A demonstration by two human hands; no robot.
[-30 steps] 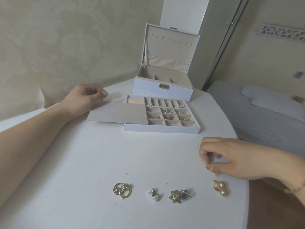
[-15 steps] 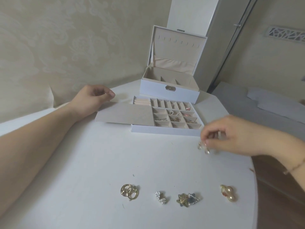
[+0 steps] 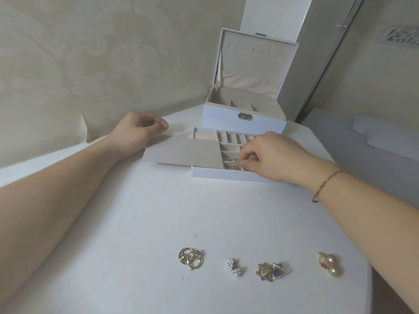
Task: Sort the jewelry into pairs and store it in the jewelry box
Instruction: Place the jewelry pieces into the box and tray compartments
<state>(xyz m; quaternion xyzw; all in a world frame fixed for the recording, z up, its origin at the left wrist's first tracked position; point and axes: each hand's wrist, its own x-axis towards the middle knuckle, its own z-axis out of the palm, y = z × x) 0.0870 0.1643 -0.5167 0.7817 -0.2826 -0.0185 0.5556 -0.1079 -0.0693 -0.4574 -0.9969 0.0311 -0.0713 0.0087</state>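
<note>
Gold earrings (image 3: 238, 167) sit pinched in the right hand (image 3: 269, 155) over the near row of the divided tray (image 3: 226, 175). The left hand (image 3: 138, 130), loosely curled and holding nothing, rests left of the tray. The jewelry box (image 3: 243, 118) stands open behind the tray; four jewelry pairs (image 3: 260, 265) lie well in front.

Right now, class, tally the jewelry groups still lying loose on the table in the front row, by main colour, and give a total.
Gold: 2, the hoops and the pearl pair
White: 1, the flower pair
Mixed gold and blue: 1, the star pair
Total: 4 groups
</note>
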